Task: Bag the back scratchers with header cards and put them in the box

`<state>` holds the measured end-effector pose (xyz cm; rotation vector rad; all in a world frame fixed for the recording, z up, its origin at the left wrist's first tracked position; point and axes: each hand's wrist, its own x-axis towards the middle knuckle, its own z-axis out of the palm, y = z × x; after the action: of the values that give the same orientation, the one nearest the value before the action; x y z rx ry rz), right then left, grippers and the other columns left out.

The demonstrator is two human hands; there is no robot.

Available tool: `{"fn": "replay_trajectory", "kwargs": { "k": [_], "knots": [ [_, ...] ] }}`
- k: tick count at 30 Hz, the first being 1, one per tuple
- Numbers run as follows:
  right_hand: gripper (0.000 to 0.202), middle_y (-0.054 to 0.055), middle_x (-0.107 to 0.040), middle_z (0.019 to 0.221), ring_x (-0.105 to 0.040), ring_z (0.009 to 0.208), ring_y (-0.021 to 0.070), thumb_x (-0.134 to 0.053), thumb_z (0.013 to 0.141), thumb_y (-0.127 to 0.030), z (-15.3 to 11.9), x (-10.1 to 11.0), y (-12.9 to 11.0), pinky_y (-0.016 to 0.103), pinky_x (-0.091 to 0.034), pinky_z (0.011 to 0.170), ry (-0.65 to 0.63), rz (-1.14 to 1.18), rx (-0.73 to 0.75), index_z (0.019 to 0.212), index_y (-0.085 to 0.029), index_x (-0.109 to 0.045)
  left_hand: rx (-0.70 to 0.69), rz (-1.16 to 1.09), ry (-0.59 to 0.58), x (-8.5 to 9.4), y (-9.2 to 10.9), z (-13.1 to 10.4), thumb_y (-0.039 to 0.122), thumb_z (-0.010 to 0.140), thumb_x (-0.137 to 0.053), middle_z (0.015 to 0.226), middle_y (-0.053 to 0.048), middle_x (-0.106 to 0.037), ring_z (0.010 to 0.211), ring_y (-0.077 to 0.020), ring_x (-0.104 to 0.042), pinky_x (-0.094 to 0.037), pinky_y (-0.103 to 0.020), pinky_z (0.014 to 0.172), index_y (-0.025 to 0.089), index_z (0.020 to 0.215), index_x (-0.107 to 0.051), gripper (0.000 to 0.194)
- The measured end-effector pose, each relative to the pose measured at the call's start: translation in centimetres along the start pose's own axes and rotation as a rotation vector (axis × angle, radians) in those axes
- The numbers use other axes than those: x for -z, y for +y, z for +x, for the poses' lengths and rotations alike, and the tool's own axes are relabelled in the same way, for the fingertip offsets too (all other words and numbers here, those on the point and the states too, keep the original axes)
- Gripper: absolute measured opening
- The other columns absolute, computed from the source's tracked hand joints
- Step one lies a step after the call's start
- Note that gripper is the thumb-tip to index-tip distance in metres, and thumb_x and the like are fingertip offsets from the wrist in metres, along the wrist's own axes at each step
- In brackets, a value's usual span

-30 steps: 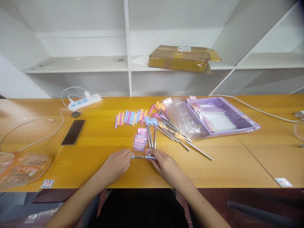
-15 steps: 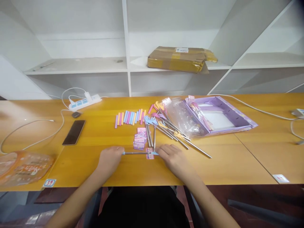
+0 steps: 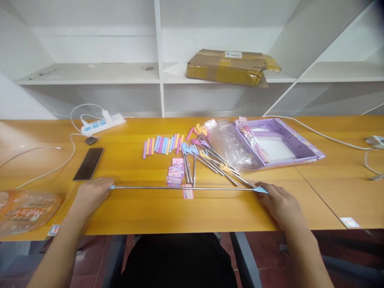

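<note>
A telescopic back scratcher [image 3: 180, 188] is stretched out level across the front of the desk, between my two hands. My left hand [image 3: 95, 193] is closed round its light-blue handle end, most of which is hidden. At the other end, my right hand [image 3: 277, 200] grips the blue claw-shaped head. Beneath the metal rod lies a small pink card [image 3: 188, 193], with a stack of similar printed cards [image 3: 175, 173] just behind. Several more back scratchers [image 3: 210, 158] with blue, yellow and pink claws lie in a loose pile beyond the rod. Coloured handle tubes [image 3: 163, 145] stand in a row to their left.
A purple box [image 3: 295, 138] holds wrapped pieces, with clear plastic bags [image 3: 232, 148] beside it. On the left are a phone [image 3: 89, 164], a power strip [image 3: 103, 124] with cables and an orange plastic bag [image 3: 30, 212]. A taped carton [image 3: 228, 68] sits on the shelf.
My hands have moved far apart, left hand leftward and right hand rightward. The back scratcher between them has gone from short to fully drawn out. The view has shifted slightly.
</note>
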<state>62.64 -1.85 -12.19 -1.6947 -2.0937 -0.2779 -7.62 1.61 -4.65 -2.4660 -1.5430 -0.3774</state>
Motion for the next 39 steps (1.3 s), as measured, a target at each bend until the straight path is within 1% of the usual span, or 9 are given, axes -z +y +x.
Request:
{"fn": "replay_trajectory", "kwargs": {
  "k": [5, 9, 16, 21, 26, 29, 34, 36, 39],
  "knots": [
    [0.042, 0.016, -0.077, 0.115, -0.073, 0.088, 0.0314, -0.054, 0.099, -0.040, -1.2, -0.4, 1.1, 0.038, -0.050, 0.069, -0.082, 0.017, -0.362, 0.136, -0.021, -0.064, -0.242, 0.016, 0.034, -1.4, 1.7, -0.9, 0.035, 0.109, -0.055, 0.088, -0.003, -0.074, 0.079, -0.0203, -0.070, -0.050, -0.031, 0.072, 0.022, 0.098, -0.067, 0.021],
    [0.042, 0.021, -0.074, 0.119, -0.071, 0.099, 0.0344, -0.048, 0.102, -0.047, -1.2, 0.8, 1.0, 0.041, -0.050, 0.076, -0.091, 0.032, -0.503, 0.130, -0.020, -0.064, -0.313, 0.029, 0.062, -1.3, 2.0, -1.3, 0.031, 0.111, -0.053, 0.094, -0.007, -0.075, 0.087, -0.0251, -0.070, -0.055, -0.039, 0.085, 0.020, 0.112, -0.069, 0.020],
    [0.035, 0.014, -0.075, 0.096, -0.063, 0.072, 0.0266, -0.040, 0.103, -0.043, -0.5, 1.5, -0.9, 0.038, -0.038, 0.065, -0.073, -0.023, -0.561, 0.107, -0.021, -0.067, -0.290, 0.109, 0.097, -0.9, 2.0, -0.6, 0.033, 0.115, -0.043, 0.100, -0.010, -0.075, 0.090, -0.0259, -0.072, -0.057, -0.038, 0.081, 0.018, 0.116, -0.068, 0.028],
    [0.027, 0.012, -0.074, 0.090, -0.061, 0.071, 0.0259, -0.042, 0.102, -0.034, 0.5, 1.3, -1.0, 0.038, -0.037, 0.067, -0.014, 0.024, -0.592, 0.101, -0.022, -0.066, -0.303, 0.065, 0.108, -1.3, 2.6, 0.7, 0.031, 0.114, -0.046, 0.097, -0.007, -0.076, 0.085, -0.0229, -0.073, -0.056, -0.035, 0.078, 0.020, 0.115, -0.068, 0.025],
    [0.027, 0.011, -0.069, 0.077, -0.052, 0.061, 0.0231, -0.042, 0.102, -0.029, 2.5, 1.3, -1.9, 0.037, -0.033, 0.064, 0.032, 0.032, -0.724, 0.092, -0.021, -0.066, -0.303, 0.040, 0.113, -0.9, 5.0, 2.3, 0.025, 0.112, -0.052, 0.096, -0.006, -0.075, 0.083, -0.0214, -0.071, -0.053, -0.034, 0.075, 0.021, 0.120, -0.066, 0.016],
    [0.023, 0.008, -0.068, 0.077, -0.052, 0.061, 0.0212, -0.045, 0.103, -0.027, 3.9, 0.9, -6.0, 0.034, -0.032, 0.063, -0.016, 0.036, -0.652, 0.097, -0.021, -0.066, -0.316, 0.012, 0.080, -1.0, 9.0, 3.4, 0.024, 0.113, -0.049, 0.092, -0.004, -0.073, 0.081, -0.0194, -0.070, -0.050, -0.031, 0.070, 0.020, 0.121, -0.064, 0.017],
    [0.019, 0.004, -0.067, 0.077, -0.056, 0.059, 0.0177, -0.043, 0.104, -0.014, 3.9, -0.8, -19.0, 0.030, -0.032, 0.059, -0.033, 0.146, -0.162, 0.106, -0.019, -0.061, -0.260, -0.036, 0.132, -3.0, 16.9, 4.6, 0.029, 0.116, -0.042, 0.080, 0.000, -0.067, 0.064, -0.0158, -0.062, -0.037, -0.032, 0.054, 0.016, 0.120, -0.064, 0.026],
    [0.025, 0.004, -0.067, 0.079, -0.057, 0.058, 0.0169, -0.037, 0.107, -0.008, 3.3, -1.1, -23.1, 0.030, -0.032, 0.057, -0.001, 0.125, -0.016, 0.109, -0.018, -0.061, -0.242, -0.105, 0.135, -3.7, 18.5, 4.6, 0.029, 0.117, -0.042, 0.078, 0.001, -0.066, 0.065, -0.0150, -0.063, -0.037, -0.032, 0.054, 0.017, 0.117, -0.064, 0.026],
    [0.022, 0.002, -0.064, 0.075, -0.056, 0.054, 0.0162, -0.039, 0.112, -0.013, 3.1, -0.6, -25.2, 0.031, -0.031, 0.053, -0.024, 0.139, 0.089, 0.104, -0.019, -0.059, -0.237, -0.162, 0.113, -4.0, 18.8, 4.0, 0.031, 0.117, -0.041, 0.077, 0.002, -0.064, 0.064, -0.0145, -0.061, -0.035, -0.033, 0.054, 0.019, 0.114, -0.064, 0.027]
  ]
}}
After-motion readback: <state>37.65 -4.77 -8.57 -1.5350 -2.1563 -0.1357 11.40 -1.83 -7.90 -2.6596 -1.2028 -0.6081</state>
